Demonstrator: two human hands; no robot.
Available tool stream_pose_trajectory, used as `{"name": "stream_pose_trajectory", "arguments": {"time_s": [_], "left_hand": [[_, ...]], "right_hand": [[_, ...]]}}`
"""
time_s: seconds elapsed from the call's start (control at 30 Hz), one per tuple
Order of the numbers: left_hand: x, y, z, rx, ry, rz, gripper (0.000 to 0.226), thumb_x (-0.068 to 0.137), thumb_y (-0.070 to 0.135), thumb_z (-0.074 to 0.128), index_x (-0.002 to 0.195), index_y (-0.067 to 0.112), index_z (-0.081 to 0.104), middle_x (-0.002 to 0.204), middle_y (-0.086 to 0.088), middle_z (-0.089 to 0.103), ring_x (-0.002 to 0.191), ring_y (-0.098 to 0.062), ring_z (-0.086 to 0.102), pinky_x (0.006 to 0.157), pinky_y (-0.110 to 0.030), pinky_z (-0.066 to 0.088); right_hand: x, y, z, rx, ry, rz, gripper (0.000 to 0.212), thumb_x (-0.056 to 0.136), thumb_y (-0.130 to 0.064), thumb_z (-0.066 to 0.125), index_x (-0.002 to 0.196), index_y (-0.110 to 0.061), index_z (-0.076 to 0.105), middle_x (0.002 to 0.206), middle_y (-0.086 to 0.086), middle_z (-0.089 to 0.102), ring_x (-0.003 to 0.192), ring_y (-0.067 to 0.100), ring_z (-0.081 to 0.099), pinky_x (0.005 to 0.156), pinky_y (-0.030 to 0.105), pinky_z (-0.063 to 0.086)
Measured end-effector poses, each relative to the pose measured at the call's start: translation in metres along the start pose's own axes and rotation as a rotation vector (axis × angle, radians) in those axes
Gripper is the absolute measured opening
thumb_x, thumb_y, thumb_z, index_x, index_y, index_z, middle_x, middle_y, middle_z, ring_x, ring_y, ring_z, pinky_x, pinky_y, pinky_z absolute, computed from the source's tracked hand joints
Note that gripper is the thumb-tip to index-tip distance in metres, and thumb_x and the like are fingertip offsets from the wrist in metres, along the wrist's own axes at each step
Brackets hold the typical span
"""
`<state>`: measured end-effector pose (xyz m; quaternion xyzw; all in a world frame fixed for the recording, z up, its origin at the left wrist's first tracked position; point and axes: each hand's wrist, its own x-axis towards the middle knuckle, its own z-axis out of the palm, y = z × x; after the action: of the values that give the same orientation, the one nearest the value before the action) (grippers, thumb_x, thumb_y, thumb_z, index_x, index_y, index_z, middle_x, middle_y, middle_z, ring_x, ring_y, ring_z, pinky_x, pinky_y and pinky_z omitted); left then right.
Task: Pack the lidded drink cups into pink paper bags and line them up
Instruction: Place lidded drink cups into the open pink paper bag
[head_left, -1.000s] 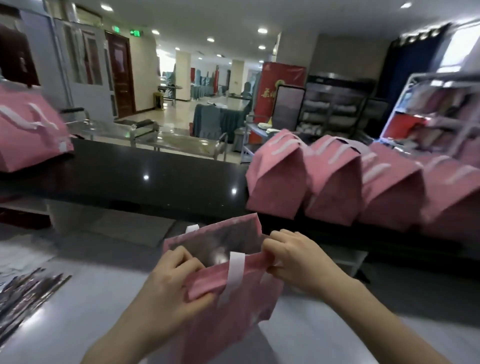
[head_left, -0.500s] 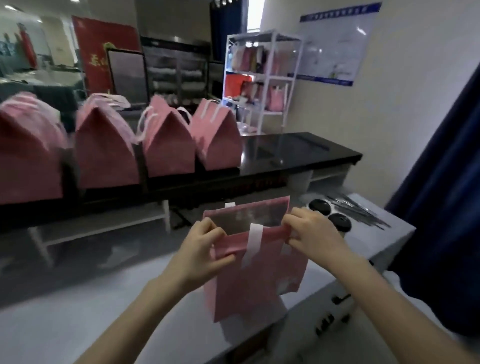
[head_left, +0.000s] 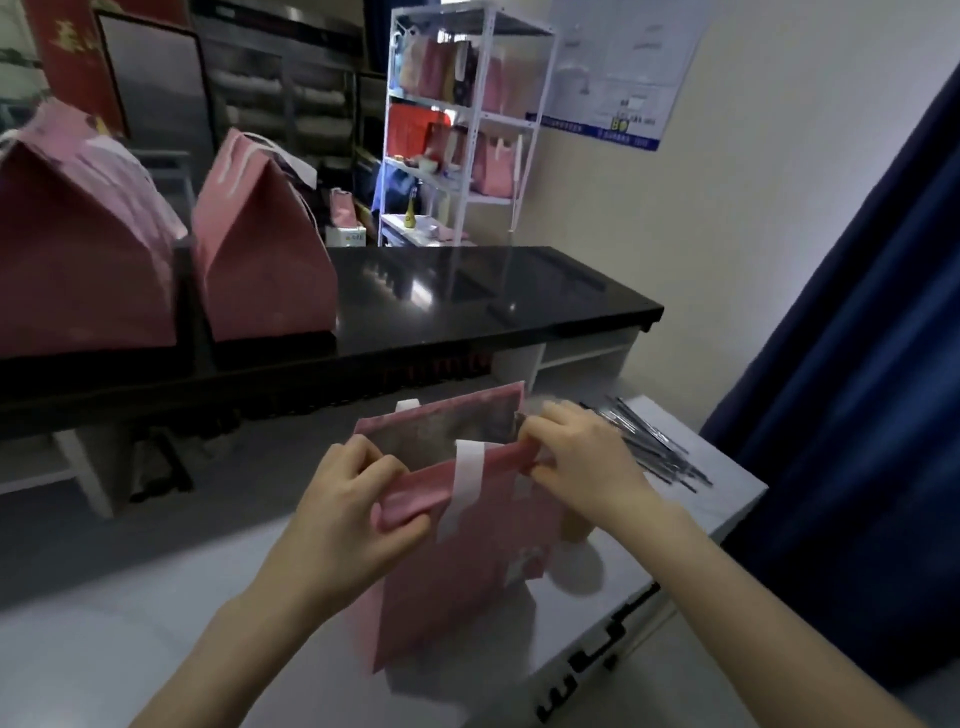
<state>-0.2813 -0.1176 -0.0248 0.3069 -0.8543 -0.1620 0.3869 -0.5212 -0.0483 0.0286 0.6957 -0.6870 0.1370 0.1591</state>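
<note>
**Pink paper bag held open by its rim, upright on the grey bench**

The pink paper bag (head_left: 457, 582) stands on the near grey bench (head_left: 156, 623) with its long axis vertical. Its mouth points up and a little away from the camera, showing a silvery lining. The left hand (head_left: 353, 514) has its fingers curled over the folded near rim, pinching it. The right hand (head_left: 587, 467) pinches the rim's right corner. The bag looks light, thin and easy to crease, likely to sag if released empty. The doubled rim or the white handle strap (head_left: 467, 467) should make safer holds than the side panels. Whether a cup is inside cannot be seen. Two packed bags (head_left: 260, 260) stand on the raised black bench (head_left: 493, 291) behind.
</note>
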Motion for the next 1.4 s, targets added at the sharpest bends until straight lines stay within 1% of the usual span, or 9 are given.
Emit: {"name": "stream_pose_trajectory", "arguments": {"time_s": [0.13,0.33,0.53,0.73,0.9,1.07,1.23,1.33,1.4], "left_hand": [[0.022,-0.003,0.021,0.076,0.094,-0.103,0.032,0.072,0.046,0.06,0.082,0.017,0.066,0.082,0.007,0.046,0.078,-0.015,0.045,0.067,-0.024,0.042],[0.051,-0.003,0.053,0.255,0.19,-0.201,0.023,0.074,0.033,0.073,0.081,0.012,0.066,0.081,0.004,0.047,0.075,-0.017,0.044,0.065,-0.029,0.045],[0.058,0.016,0.089,0.438,0.343,-0.391,0.023,0.067,0.024,0.082,0.077,0.012,0.065,0.08,0.002,0.047,0.075,-0.019,0.042,0.066,-0.027,0.042],[0.077,0.057,0.137,0.581,0.476,-0.643,0.027,0.07,0.027,0.079,0.077,0.013,0.058,0.079,-0.001,0.052,0.076,-0.022,0.045,0.071,-0.035,0.045],[0.104,0.089,0.173,0.633,0.444,-0.744,0.03,0.077,0.041,0.068,0.083,0.014,0.057,0.082,-0.003,0.054,0.08,-0.025,0.048,0.075,-0.04,0.047],[0.12,0.114,0.18,0.317,0.316,-0.806,0.038,0.077,0.06,0.06,0.093,0.026,0.06,0.085,0.009,0.061,0.081,-0.01,0.057,0.075,-0.031,0.05],[0.117,0.117,0.142,0.2,0.395,-0.732,0.012,0.08,0.034,0.071,0.089,0.032,0.064,0.075,0.017,0.066,0.075,0.005,0.062,0.07,-0.013,0.049],[0.113,0.096,0.11,0.396,0.34,-0.679,0.01,0.085,0.019,0.066,0.09,0.027,0.068,0.089,0.012,0.066,0.087,-0.004,0.06,0.078,-0.018,0.046],[0.11,0.076,0.096,0.506,0.175,-0.713,0.013,0.087,0.018,0.063,0.097,0.021,0.071,0.11,0.002,0.062,0.106,-0.017,0.056,0.09,-0.025,0.041]], "right_hand": [[0.045,0.026,0.031,0.065,-0.049,-0.095,0.014,0.072,-0.012,0.072,0.083,-0.011,0.063,0.085,0.004,0.06,0.082,0.027,0.055,0.07,0.037,0.042],[0.094,0.066,0.065,0.162,-0.005,-0.218,0.014,0.069,-0.007,0.074,0.078,-0.01,0.064,0.08,0.005,0.061,0.077,0.028,0.056,0.068,0.032,0.036],[0.133,0.082,0.09,0.19,0.11,-0.362,0.022,0.063,-0.007,0.075,0.081,-0.016,0.066,0.081,0.002,0.063,0.081,0.028,0.059,0.094,0.045,0.043],[0.148,0.103,0.101,0.328,-0.011,-0.478,0.051,0.076,-0.011,0.064,0.127,-0.019,0.058,0.125,0.003,0.057,0.122,0.026,0.048,0.108,0.038,0.031],[0.131,0.139,0.092,0.5,0.018,-0.473,0.053,0.083,-0.017,0.062,0.135,-0.021,0.049,0.137,0.005,0.048,0.128,0.027,0.044,0.106,0.04,0.037],[0.097,0.167,0.093,0.832,-0.397,-0.346,0.067,0.083,-0.046,0.066,0.142,-0.034,0.035,0.136,-0.01,0.041,0.122,0.01,0.046,0.097,0.028,0.043],[0.07,0.167,0.098,1.005,-0.582,-0.308,0.109,0.064,-0.069,0.071,0.15,-0.041,0.011,0.151,-0.013,0.025,0.137,0.005,0.03,0.109,0.027,0.032],[0.047,0.154,0.104,0.985,-0.578,-0.325,0.125,0.056,-0.071,0.073,0.148,-0.045,-0.006,0.154,-0.021,0.012,0.139,0.002,0.021,0.11,0.026,0.028],[0.035,0.144,0.108,0.991,-0.549,-0.291,0.126,0.058,-0.063,0.076,0.148,-0.045,-0.011,0.153,-0.02,0.012,0.137,0.003,0.022,0.106,0.024,0.03]]}}
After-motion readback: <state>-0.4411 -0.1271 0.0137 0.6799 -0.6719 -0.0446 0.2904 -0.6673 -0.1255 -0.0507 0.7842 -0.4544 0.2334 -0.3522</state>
